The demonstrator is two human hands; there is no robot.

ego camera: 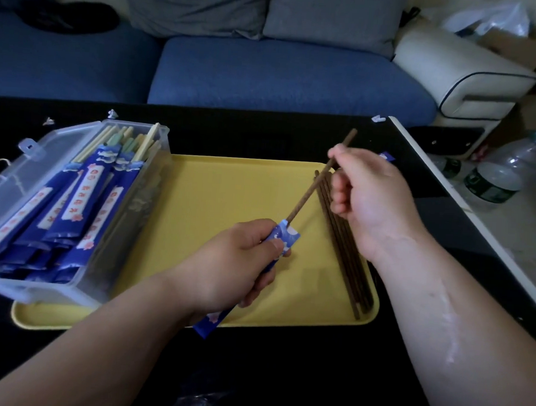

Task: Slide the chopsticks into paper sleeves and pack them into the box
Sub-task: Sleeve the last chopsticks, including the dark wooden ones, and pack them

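Centre frame: left hand (pixel 241 263) has its grip curled round a blue paper sleeve (pixel 285 238), mouth angled up to receive. Right hand (pixel 363 195), grip pinching a brown chopstick (pixel 307 195) high on the shaft, steers its tip at that mouth. Loose chopsticks (pixel 348 253) lie at the right of the yellow tray (pixel 214 193); the box (pixel 38 290), left, holds sleeved ones within reach

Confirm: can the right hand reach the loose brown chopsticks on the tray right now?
Probably yes: the loose chopsticks lie uncovered on the yellow tray, just under the right hand. But its grip is taken by the held chopstick, tip in the blue sleeve.
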